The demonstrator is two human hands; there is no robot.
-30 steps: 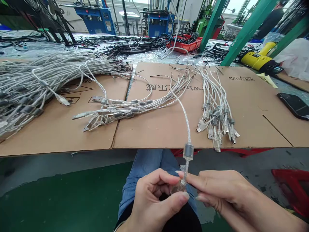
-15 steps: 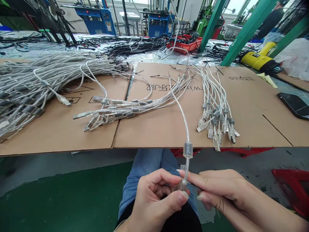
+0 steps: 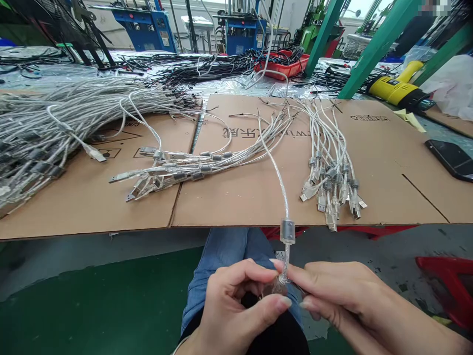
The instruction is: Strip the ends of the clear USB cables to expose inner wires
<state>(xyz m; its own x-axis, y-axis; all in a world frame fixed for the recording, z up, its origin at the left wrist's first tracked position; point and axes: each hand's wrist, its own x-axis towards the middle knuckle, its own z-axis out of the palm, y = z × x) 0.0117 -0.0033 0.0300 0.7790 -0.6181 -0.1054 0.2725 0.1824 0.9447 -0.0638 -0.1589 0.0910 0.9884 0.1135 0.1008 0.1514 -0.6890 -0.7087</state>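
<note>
My left hand (image 3: 232,305) pinches the clear plug (image 3: 277,287) of a USB cable (image 3: 278,178) between thumb and fingers, above my lap. Just above the plug, the cable passes through a grey ferrite core (image 3: 287,231) and runs up onto the cardboard. My right hand (image 3: 340,291) is closed beside the plug, its fingertips at the cable's neck. A thin dark edge shows between the right fingers, too little of it to name. Several similar cables (image 3: 236,159) lie in a bundle behind, and another group (image 3: 332,172) hangs toward the front edge at right.
A large heap of clear cables (image 3: 84,106) covers the left of the cardboard (image 3: 229,202). At right lie a black phone (image 3: 451,159) and a yellow heat gun (image 3: 395,92). Green posts (image 3: 380,47) and a red tray (image 3: 284,66) stand behind; blue machines (image 3: 148,29) are farther back.
Both hands stay at the plug almost unmoved. My left thumb has shifted slightly to the right, and a little more of the clear plug shows.
</note>
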